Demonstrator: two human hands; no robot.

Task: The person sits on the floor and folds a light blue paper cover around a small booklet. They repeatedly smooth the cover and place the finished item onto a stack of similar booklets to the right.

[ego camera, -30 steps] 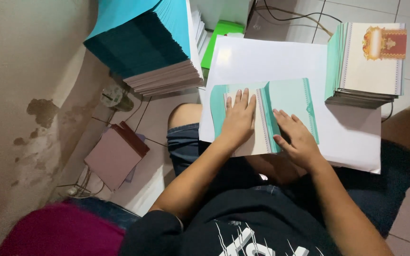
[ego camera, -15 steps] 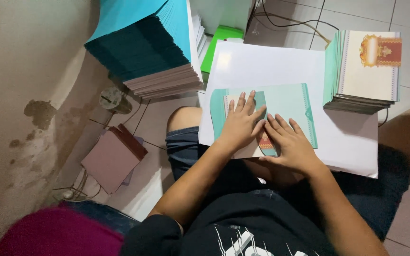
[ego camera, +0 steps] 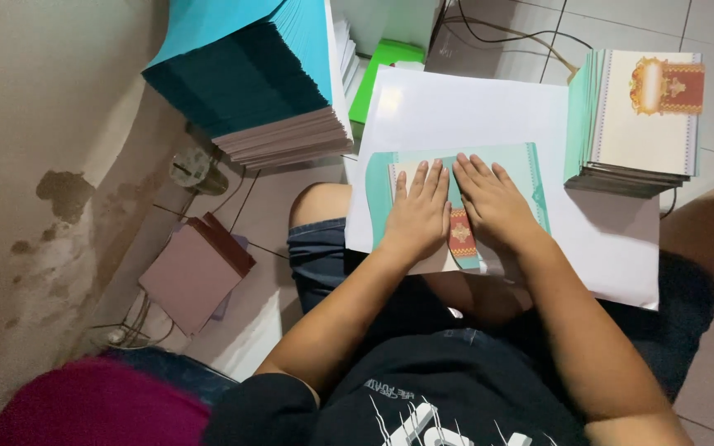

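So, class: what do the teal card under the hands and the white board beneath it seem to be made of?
Teal card: likely thin card stock, matte; it lies flat with crisp folded edges. White board: probably stiff coated paperboard; it shows a soft glare and stays flat across the lap.

left hand flat, palm down | right hand flat beside it | fingers spread

A tall stack of turquoise envelopes stands at the upper left on the floor, its edges dark teal above and pale below. A lower stack of printed cards, cream with mint edges and a red and gold emblem in the corner, sits at the upper right. One mint envelope lies flat on the white sheet, under both hands. A green packet lies behind the white sheet.
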